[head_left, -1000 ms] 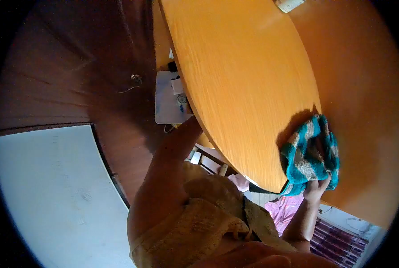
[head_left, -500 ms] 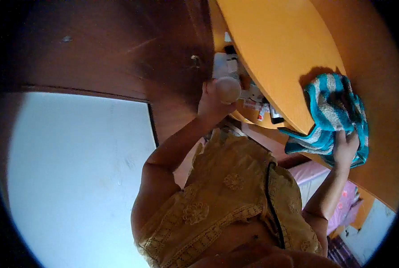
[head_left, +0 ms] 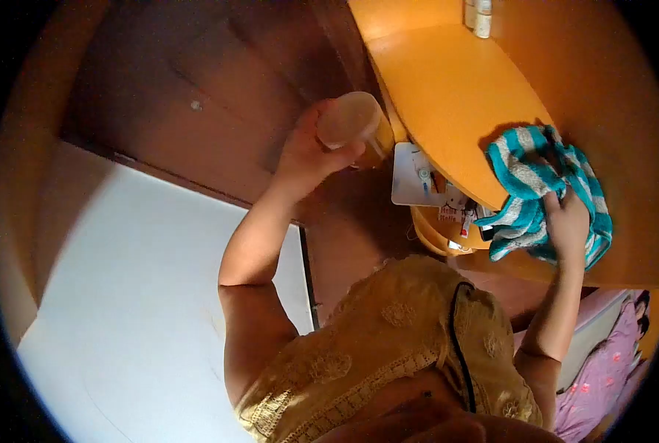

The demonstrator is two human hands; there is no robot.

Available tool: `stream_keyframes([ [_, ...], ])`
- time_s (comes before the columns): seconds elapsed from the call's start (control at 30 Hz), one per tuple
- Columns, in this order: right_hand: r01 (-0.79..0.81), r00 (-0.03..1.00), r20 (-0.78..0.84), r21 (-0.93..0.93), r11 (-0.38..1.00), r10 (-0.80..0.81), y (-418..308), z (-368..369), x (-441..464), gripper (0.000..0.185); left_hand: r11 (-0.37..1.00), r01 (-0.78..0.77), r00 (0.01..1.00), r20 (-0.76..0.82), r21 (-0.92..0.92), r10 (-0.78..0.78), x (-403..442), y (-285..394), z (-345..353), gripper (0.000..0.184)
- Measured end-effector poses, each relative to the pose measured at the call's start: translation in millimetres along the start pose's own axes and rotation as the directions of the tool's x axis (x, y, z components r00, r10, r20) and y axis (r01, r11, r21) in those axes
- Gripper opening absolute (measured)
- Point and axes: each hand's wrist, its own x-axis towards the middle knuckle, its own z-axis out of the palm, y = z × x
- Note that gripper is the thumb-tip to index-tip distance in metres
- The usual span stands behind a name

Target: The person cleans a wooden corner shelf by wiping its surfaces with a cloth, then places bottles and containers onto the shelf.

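My left hand (head_left: 307,151) is wrapped round a translucent cup (head_left: 348,118), held up in front of the dark wooden door with its round, pale end facing me. My right hand (head_left: 568,221) grips a bunched teal and white striped towel (head_left: 525,173). The towel lies against the orange-yellow wooden shelf (head_left: 455,88), and part of it hangs over the curved front edge. Folds of cloth hide some of my right fingers.
Below the upper shelf, a lower shelf carries a white tray (head_left: 410,184) and several small items. Small bottles (head_left: 482,18) stand at the upper shelf's far end. A dark wooden door (head_left: 255,96) and a white panel (head_left: 137,295) are on the left. Pink bedding (head_left: 602,369) shows at lower right.
My left hand has moved the cup up and away from the lower shelf, toward the left. My right hand stays on the towel, which has shifted slightly. The view has turned, showing the bottles.
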Motion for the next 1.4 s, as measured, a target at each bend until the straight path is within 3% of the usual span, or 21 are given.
stream_keyframes([
  [0.13, 0.036, 0.999, -0.029, 0.012, 0.999, -0.035, -3, -2, -3, 0.043, 0.956, 0.098, 0.980, 0.194, -0.276, -0.044, 25, 50, 7, 0.065],
  [0.3, -0.020, 0.997, 0.077, 0.001, 1.000, 0.020, -11, -12, -3, 0.045, 0.956, 0.019, 0.963, 0.262, -0.292, 0.061, 54, 63, 39, 0.064],
  [0.37, 0.035, 0.999, -0.009, 0.057, 0.998, -0.034, -10, -10, -5, 0.045, 0.959, 0.005, 0.952, 0.296, -0.284, 0.083, 72, 67, 55, 0.064],
  [0.43, -0.005, 0.999, 0.051, 0.027, 1.000, 0.003, -8, -9, -3, 0.045, 0.970, -0.164, 0.891, 0.395, -0.180, 0.224, 100, 63, 77, 0.065],
  [0.47, -0.017, 0.999, 0.034, 0.022, 1.000, 0.016, -8, -10, -2, 0.045, 0.965, -0.177, 0.883, 0.401, -0.192, 0.242, 109, 63, 89, 0.065],
  [0.53, -0.012, 0.997, 0.081, 0.044, 0.999, 0.009, -8, -12, -3, 0.045, 0.976, -0.216, 0.953, 0.217, -0.008, 0.213, 125, 63, 118, 0.068],
  [0.67, 0.008, 0.999, 0.050, 0.054, 0.999, -0.011, -7, -15, -3, 0.045, 0.948, -0.237, 0.927, 0.242, -0.211, 0.286, 178, 13, 178, 0.070],
  [0.73, -0.022, 0.988, 0.153, 0.083, 0.996, 0.009, -12, -23, -4, 0.046, 0.955, -0.263, 0.928, 0.235, -0.137, 0.290, 186, 9, 193, 0.071],
  [0.83, 0.025, 0.992, 0.118, 0.099, 0.995, -0.037, -6, -18, -3, 0.047, 0.975, -0.223, 0.934, 0.283, -0.015, 0.218, 193, 1, 205, 0.073],
  [0.87, 0.112, 0.994, 0.001, 0.139, 0.984, -0.113, -3, -12, -4, 0.047, 0.974, -0.226, 0.934, 0.280, -0.016, 0.221, 195, 1, 207, 0.073],
  [0.9, 0.115, 0.993, -0.001, 0.139, 0.984, -0.116, -1, -11, -3, 0.047, 0.971, -0.230, 0.929, 0.286, -0.058, 0.237, 197, 0, 209, 0.074],
  [1.03, 0.025, 0.993, 0.116, 0.125, 0.992, -0.040, -5, -16, -1, 0.047, 0.955, -0.279, 0.907, 0.299, -0.101, 0.297, 204, -5, 211, 0.077],
  [1.17, 0.147, 0.989, -0.049, 0.164, 0.975, -0.141, 1, -9, -1, 0.047, 0.978, -0.192, 0.888, 0.411, -0.076, 0.206, 231, 1, 202, 0.078],
  [1.23, -0.009, 0.988, 0.152, 0.155, 0.988, -0.015, -5, -17, -1, 0.048, 0.986, -0.075, 0.977, 0.189, -0.151, 0.103, 267, 10, 202, 0.083],
  [1.3, 0.055, 0.995, 0.074, 0.170, 0.984, -0.068, -2, -13, -1, 0.048, 0.984, -0.129, 0.985, 0.101, -0.125, 0.142, 307, -3, 207, 0.076],
  [1.37, 0.163, 0.985, -0.075, 0.155, 0.974, -0.152, 0, -9, -2, 0.046, 0.967, -0.200, 0.978, 0.092, 0.159, 0.187, 329, -2, 212, 0.065],
  [1.4, 0.127, 0.992, -0.031, 0.134, 0.983, -0.124, -1, -10, -3, 0.044, 0.986, -0.141, 0.985, 0.117, 0.089, 0.130, 327, 5, 216, 0.054],
])
